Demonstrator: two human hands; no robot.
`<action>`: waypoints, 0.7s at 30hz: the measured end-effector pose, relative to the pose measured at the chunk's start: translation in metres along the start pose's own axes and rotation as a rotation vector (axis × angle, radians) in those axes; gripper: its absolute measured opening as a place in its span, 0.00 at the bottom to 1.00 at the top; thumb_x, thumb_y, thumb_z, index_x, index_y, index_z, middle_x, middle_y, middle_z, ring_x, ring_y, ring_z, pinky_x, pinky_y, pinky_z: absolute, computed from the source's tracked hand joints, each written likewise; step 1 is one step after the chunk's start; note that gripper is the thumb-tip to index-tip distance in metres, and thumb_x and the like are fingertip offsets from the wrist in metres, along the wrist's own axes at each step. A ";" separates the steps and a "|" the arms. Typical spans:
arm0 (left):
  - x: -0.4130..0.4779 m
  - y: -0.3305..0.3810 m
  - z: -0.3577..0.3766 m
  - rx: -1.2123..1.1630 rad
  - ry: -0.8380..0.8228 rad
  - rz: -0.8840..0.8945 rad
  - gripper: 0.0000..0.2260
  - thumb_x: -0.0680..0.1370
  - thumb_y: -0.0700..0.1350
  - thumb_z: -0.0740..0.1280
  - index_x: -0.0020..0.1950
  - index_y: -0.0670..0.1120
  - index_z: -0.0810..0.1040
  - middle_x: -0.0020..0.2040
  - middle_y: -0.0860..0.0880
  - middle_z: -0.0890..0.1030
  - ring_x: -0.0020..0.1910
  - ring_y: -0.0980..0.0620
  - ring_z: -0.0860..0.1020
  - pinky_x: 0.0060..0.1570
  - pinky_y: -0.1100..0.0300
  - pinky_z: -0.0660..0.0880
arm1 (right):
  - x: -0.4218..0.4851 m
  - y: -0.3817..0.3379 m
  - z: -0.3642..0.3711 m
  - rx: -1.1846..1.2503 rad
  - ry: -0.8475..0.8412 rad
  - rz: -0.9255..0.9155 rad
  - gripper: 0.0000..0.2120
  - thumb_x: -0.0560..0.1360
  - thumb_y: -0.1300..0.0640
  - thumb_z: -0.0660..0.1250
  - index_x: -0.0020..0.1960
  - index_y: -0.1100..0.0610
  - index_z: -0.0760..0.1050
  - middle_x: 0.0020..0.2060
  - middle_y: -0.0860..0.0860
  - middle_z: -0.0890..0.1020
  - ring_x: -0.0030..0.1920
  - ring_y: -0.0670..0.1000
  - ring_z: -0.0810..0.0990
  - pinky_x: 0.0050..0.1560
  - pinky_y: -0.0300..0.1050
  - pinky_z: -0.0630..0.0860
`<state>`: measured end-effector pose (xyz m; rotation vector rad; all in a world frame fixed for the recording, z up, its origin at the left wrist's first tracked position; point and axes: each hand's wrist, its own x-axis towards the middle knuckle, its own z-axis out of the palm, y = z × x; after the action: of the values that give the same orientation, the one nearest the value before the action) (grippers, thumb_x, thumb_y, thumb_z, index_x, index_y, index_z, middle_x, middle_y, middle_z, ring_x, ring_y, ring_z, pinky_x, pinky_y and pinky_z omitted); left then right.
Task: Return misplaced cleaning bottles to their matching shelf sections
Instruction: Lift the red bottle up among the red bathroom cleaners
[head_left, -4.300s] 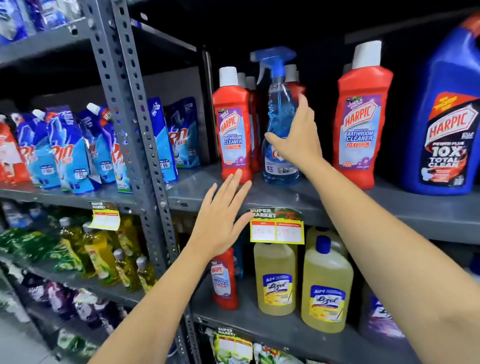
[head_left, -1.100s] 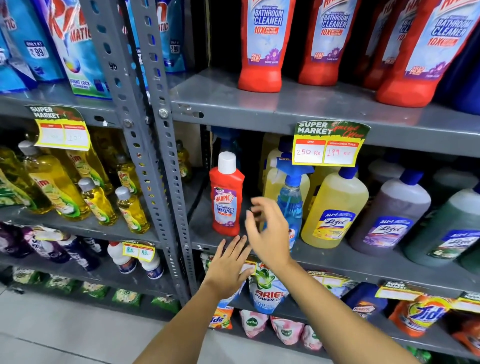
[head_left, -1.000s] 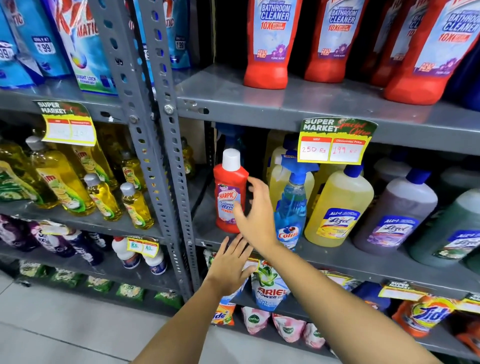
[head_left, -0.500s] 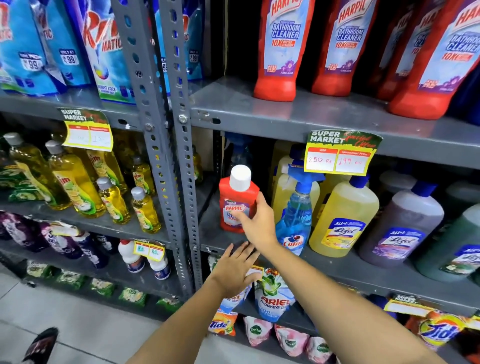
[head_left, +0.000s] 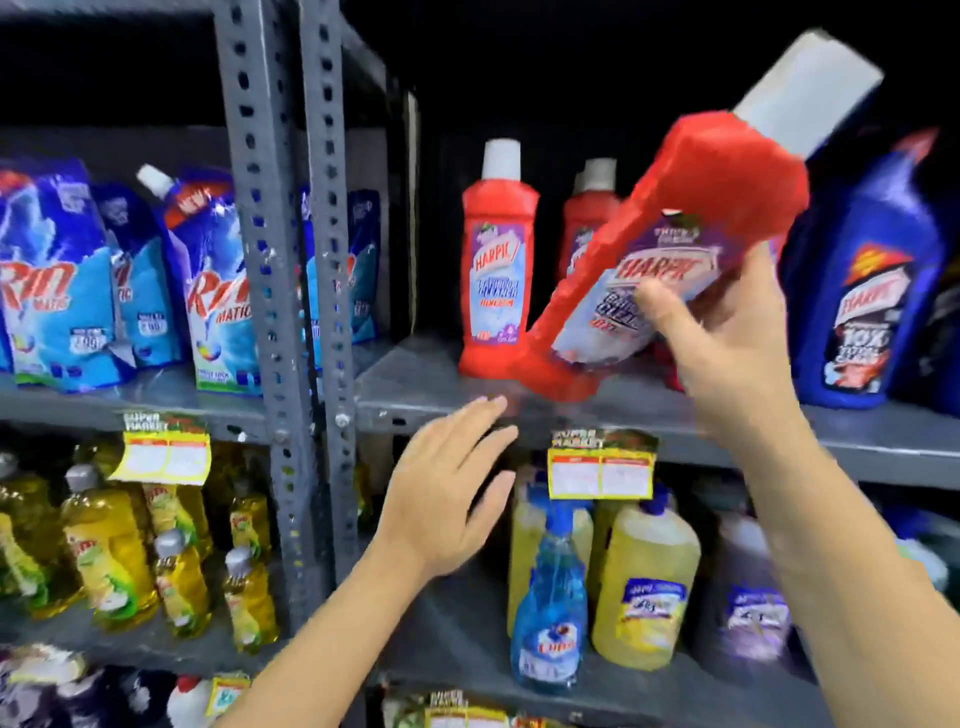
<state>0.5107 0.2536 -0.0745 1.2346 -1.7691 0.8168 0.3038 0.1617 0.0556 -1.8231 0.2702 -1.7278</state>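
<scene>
— Two hands are up at the rack. Our right hand (head_left: 727, 332) has its fingers and thumb wrapped round the purple label of a red plastic Harpic bottle with a white cap (head_left: 691, 223).

— How does the bottle sit?

— We hold it tilted, cap up to the right, base down at the grey metal upper shelf (head_left: 415, 384); blur stops us telling whether the base touches. Just to its left stands an upright red Harpic bottle (head_left: 497, 270), with another red bottle (head_left: 587, 228) behind. A big blue Harpic jug (head_left: 867, 291) stands to the right.

— And our left hand (head_left: 447, 499)?

— It holds nothing, fingers straight and loosely spread, palm toward the shelf edge. Below it we see a blue spray bottle (head_left: 550, 618) beside a yellow floor-cleaner bottle (head_left: 647, 587).
</scene>
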 end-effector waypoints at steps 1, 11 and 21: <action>0.012 -0.004 0.003 0.043 -0.036 0.000 0.18 0.80 0.49 0.60 0.65 0.40 0.76 0.71 0.42 0.71 0.72 0.45 0.67 0.70 0.50 0.61 | 0.018 0.004 -0.006 -0.023 -0.027 0.004 0.30 0.72 0.55 0.74 0.67 0.63 0.65 0.61 0.58 0.78 0.61 0.49 0.79 0.65 0.49 0.74; 0.022 -0.023 0.030 0.212 -0.259 -0.056 0.23 0.80 0.57 0.57 0.69 0.44 0.72 0.70 0.45 0.72 0.68 0.46 0.70 0.68 0.51 0.59 | 0.071 0.068 -0.013 -0.220 -0.185 0.188 0.22 0.71 0.63 0.74 0.62 0.56 0.71 0.54 0.55 0.82 0.51 0.48 0.82 0.49 0.35 0.78; 0.021 -0.020 0.034 0.186 -0.151 -0.049 0.21 0.79 0.56 0.60 0.66 0.45 0.74 0.64 0.46 0.77 0.64 0.47 0.73 0.64 0.52 0.63 | 0.036 0.077 -0.019 -0.278 -0.311 0.412 0.33 0.63 0.60 0.81 0.62 0.51 0.69 0.53 0.43 0.82 0.52 0.41 0.81 0.51 0.36 0.79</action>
<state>0.5172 0.2099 -0.0708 1.4904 -1.8053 0.8964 0.3103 0.0756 0.0431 -2.0243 0.7275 -1.1506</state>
